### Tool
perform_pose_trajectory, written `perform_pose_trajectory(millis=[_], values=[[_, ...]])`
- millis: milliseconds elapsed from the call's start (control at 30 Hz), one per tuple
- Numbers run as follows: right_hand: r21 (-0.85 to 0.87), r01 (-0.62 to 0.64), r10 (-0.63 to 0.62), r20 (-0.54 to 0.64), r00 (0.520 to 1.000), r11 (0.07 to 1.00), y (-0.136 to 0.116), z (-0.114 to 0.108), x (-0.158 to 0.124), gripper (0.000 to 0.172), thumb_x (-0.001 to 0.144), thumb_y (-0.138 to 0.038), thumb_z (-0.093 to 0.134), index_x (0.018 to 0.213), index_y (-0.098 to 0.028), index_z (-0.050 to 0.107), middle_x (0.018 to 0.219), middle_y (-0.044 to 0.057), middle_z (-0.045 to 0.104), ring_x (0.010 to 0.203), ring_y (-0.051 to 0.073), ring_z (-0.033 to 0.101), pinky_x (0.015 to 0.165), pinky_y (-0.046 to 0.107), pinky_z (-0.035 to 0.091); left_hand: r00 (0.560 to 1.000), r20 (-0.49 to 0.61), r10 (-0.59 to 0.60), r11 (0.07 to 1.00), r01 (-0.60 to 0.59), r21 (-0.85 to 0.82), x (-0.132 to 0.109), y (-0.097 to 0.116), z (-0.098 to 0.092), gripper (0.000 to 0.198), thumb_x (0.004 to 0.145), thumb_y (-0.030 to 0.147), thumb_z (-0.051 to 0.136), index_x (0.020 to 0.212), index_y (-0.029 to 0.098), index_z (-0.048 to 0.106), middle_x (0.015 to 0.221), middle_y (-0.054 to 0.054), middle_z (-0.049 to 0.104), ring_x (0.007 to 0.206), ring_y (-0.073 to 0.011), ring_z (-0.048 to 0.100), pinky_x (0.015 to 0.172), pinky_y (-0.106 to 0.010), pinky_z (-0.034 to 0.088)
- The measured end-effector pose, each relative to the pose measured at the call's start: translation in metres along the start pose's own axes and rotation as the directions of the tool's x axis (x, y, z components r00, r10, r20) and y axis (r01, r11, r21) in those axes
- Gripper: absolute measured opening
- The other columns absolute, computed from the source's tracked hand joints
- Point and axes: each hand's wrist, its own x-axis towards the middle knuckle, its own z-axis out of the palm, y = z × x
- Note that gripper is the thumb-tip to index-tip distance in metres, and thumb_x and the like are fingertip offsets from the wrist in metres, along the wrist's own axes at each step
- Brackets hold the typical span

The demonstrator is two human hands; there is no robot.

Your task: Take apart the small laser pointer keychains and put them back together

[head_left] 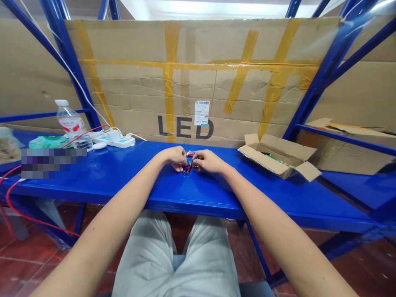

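On the blue tabletop, between my two hands, lie small shiny metallic pieces (187, 168) in purple and red, side by side. Just behind them is a short row of similar coloured pieces (191, 153), slim and rod-like; their exact kind is too small to tell. My left hand (176, 158) is closed, its fingertips bent down at the left edge of the purple and red pieces. Opposite it, my right hand (208, 161) pinches something small and dark beside the same pieces. The fingers partly cover whatever each hand grips.
At the right, a small cardboard box (262, 159) with raised flaps stands on the blue table (123, 173). A water bottle (70, 123), a white power strip (119, 140) and a green packet (49, 142) are at the left. Behind stands a large taped carton (139, 95) marked LED.
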Motion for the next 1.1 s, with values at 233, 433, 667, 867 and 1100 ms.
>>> perform_pose_trajectory(millis=[233, 433, 667, 867, 1100], values=[[-0.024, 0.094, -0.095, -0.021, 0.995, 0.995, -0.002, 0.002, 0.000, 0.009, 0.085, -0.021, 0.054, 0.086, -0.016, 0.062, 0.067, -0.001, 0.066, 0.060, 0.012, 0.061, 0.059, 0.022, 0.045, 1.000, -0.004, -0.003, 1.000, 0.003, -0.003, 0.003, -0.002, -0.001, 0.011, 0.066, 0.005, 0.060, 0.065, 0.015, 0.056, 0.056, -0.005, 0.066, 0.062, -0.0220, 0.070, 0.060, -0.031, 0.058], [-0.031, 0.074, -0.074, 0.006, 0.997, 0.997, -0.008, 0.001, -0.003, 0.009, 0.083, -0.015, 0.053, 0.086, -0.016, 0.062, 0.074, 0.001, 0.069, 0.059, 0.011, 0.061, 0.059, 0.022, 0.045, 1.000, -0.022, -0.014, 1.000, 0.014, 0.003, 0.001, -0.001, -0.001, 0.011, 0.066, 0.005, 0.061, 0.067, 0.015, 0.055, 0.057, -0.005, 0.066, 0.060, -0.0211, 0.070, 0.060, -0.030, 0.058], [-0.073, 0.041, -0.040, 0.023, 0.999, 0.996, -0.010, 0.000, -0.004, 0.011, 0.083, -0.010, 0.050, 0.082, -0.016, 0.059, 0.077, 0.001, 0.070, 0.057, 0.010, 0.061, 0.056, 0.020, 0.044, 0.999, -0.023, -0.028, 1.000, 0.028, 0.013, -0.002, 0.001, 0.000, 0.010, 0.070, 0.004, 0.058, 0.071, 0.014, 0.056, 0.057, -0.005, 0.066, 0.061, -0.0195, 0.070, 0.061, -0.030, 0.059], [-0.114, 0.019, -0.016, 0.026, 1.000, 0.993, -0.015, 0.000, -0.006, 0.013, 0.084, -0.008, 0.050, 0.082, -0.016, 0.059, 0.077, 0.002, 0.071, 0.056, 0.010, 0.060, 0.057, 0.020, 0.044, 1.000, -0.017, -0.025, 1.000, 0.025, 0.019, -0.001, 0.000, 0.000, 0.011, 0.070, 0.005, 0.059, 0.073, 0.015, 0.055, 0.058, -0.005, 0.067, 0.063, -0.0194, 0.071, 0.065, -0.030, 0.060], [-0.121, -0.015, 0.017, 0.020, 1.000, 0.993, -0.021, 0.002, -0.007, 0.013, 0.084, -0.007, 0.050, 0.080, -0.016, 0.059, 0.075, 0.002, 0.072, 0.055, 0.009, 0.061, 0.056, 0.019, 0.044, 1.000, -0.001, -0.025, 1.000, 0.025, 0.016, -0.002, 0.002, 0.002, 0.010, 0.068, 0.006, 0.059, 0.070, 0.015, 0.055, 0.057, -0.004, 0.067, 0.066, -0.0203, 0.072, 0.067, -0.030, 0.060]])
